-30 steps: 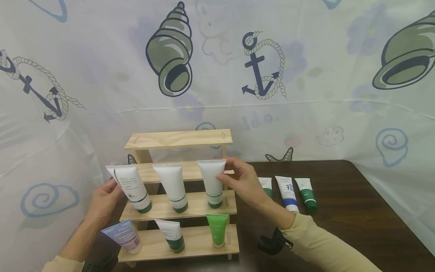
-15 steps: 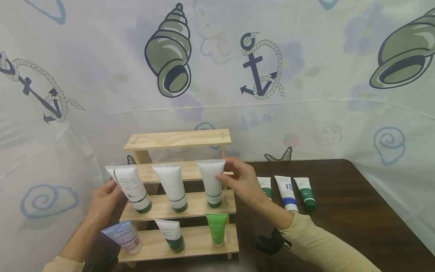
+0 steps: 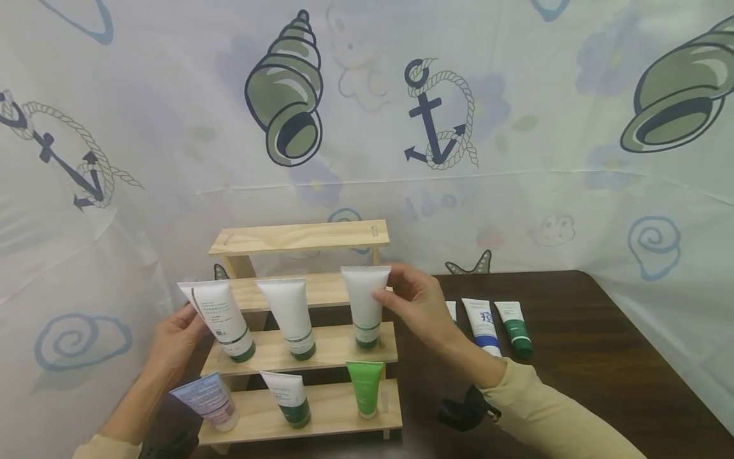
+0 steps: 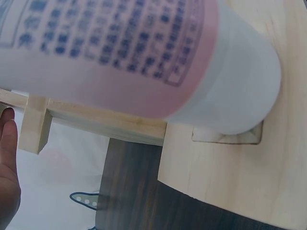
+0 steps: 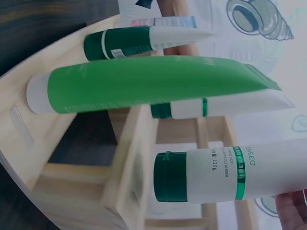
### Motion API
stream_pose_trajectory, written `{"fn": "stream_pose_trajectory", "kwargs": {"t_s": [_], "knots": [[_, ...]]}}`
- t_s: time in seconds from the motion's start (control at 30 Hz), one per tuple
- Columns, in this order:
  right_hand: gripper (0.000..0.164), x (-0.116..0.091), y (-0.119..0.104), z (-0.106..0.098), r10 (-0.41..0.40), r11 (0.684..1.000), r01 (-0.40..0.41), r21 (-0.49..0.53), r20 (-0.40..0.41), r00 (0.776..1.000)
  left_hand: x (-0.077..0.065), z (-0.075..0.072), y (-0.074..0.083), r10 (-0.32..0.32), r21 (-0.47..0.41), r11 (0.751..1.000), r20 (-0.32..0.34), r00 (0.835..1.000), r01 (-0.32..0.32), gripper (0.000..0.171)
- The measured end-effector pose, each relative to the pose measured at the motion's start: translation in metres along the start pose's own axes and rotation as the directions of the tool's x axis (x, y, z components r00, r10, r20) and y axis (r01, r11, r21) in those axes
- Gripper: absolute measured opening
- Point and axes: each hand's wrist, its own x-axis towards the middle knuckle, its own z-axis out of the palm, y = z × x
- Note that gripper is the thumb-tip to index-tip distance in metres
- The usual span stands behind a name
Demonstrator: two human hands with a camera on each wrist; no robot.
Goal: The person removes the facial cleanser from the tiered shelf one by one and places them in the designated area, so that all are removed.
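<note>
My right hand (image 3: 421, 306) pinches a white cleanser tube (image 3: 366, 299) near its upper right edge, thumb in front. The tube stands cap down at the right of the wooden rack's (image 3: 241, 240) middle step; whether its green cap (image 5: 170, 177) touches the wood is unclear. My left hand (image 3: 174, 341) is at the left edge of another white tube (image 3: 220, 319) on the same step. That tube covers its fingertips, so its grip is hidden. In the left wrist view, part of a hand (image 4: 7, 172) shows at the left edge. Between them stands a third white tube (image 3: 289, 315).
On the lowest step stand a blue-pink tube (image 3: 209, 401), a white-and-green tube (image 3: 291, 398) and a green tube (image 3: 366, 389). Right of the rack, a blue-and-white tube (image 3: 482, 325) and a green-and-white tube (image 3: 515, 328) lie on the dark table (image 3: 596, 370), beside another partly hidden tube.
My right hand has shifted the white tube slightly to the right along the step. My left hand and the other tubes have stayed in place.
</note>
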Motion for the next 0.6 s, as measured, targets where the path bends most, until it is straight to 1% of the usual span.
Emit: {"fn": "stream_pose_trajectory", "kwargs": {"t_s": [0.23,0.43,0.6], "knots": [[0.029,-0.002,-0.011,-0.023,-0.015,0.996,0.010,-0.091,-0.055,0.998,0.000,0.000,0.000,-0.018,0.002,1.000,0.006,1.000,0.018,0.065],[0.027,-0.006,-0.019,-0.045,-0.005,0.995,-0.006,-0.102,-0.104,0.995,0.000,0.000,0.000,-0.010,0.005,1.000,0.006,1.000,0.010,0.066],[0.025,-0.010,-0.022,-0.065,0.016,0.991,-0.035,-0.130,-0.145,0.989,0.000,0.000,-0.001,-0.018,0.010,1.000,0.007,1.000,0.018,0.067]]}}
